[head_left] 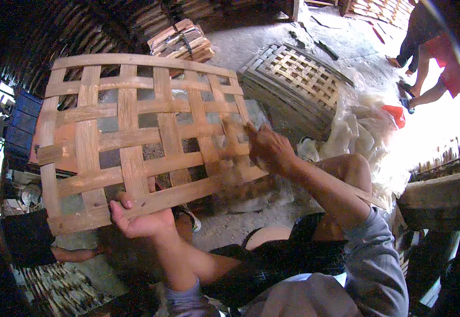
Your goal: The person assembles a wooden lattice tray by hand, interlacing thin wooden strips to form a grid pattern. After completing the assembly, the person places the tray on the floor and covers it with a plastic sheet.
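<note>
A woven lattice panel (pixel 129 139) of flat pale wooden or bamboo strips is held up in front of me, tilted. My left hand (pixel 144 222) grips its lower edge strip, thumb and fingers closed around it. At the panel's right side, my right hand (pixel 270 150) is curled closed. Blur covers the strips beside its fingers, so whatever it may hold cannot be made out. Another similar lattice panel (pixel 298 74) lies farther back on a stack of flat panels.
A tied bundle of slats (pixel 181 41) rests on the floor behind the panel. Clear plastic sheeting (pixel 359 127) is heaped at the right, near another person's legs (pixel 430 68). A blue crate (pixel 23 124) stands at the left. Another person's arm (pixel 74 254) shows at lower left.
</note>
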`<state>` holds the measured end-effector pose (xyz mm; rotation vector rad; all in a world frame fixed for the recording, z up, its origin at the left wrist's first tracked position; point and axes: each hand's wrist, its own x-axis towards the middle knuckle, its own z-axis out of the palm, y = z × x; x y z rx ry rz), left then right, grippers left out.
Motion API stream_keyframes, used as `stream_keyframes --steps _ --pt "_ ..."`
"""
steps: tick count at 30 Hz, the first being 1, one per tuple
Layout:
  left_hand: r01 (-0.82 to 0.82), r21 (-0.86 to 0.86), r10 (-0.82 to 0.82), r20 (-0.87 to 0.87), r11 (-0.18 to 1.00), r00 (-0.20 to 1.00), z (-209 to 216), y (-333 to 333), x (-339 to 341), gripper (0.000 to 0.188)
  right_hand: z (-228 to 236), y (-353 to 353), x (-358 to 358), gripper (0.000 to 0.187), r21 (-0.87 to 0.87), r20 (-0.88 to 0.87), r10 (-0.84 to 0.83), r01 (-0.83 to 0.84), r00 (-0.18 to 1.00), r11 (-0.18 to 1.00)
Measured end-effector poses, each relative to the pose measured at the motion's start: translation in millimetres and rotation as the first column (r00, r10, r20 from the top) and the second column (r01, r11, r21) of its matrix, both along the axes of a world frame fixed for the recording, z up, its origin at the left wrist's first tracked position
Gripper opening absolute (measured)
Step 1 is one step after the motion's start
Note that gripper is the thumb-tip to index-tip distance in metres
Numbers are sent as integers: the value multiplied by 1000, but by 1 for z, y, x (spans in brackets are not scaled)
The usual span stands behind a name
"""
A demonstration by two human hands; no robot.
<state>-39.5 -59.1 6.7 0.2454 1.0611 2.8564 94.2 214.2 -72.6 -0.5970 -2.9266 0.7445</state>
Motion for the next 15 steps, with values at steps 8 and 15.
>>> stream_keyframes --steps 8,15 --pt "0 -16 0 41 1000 999 -5 -1 10 41 28 1 -13 43 -33 112 -144 148 983 988" --pt "-100 45 97 75 994 992 7 4 7 41 20 -24 22 44 91 -72 -26 33 997 995"
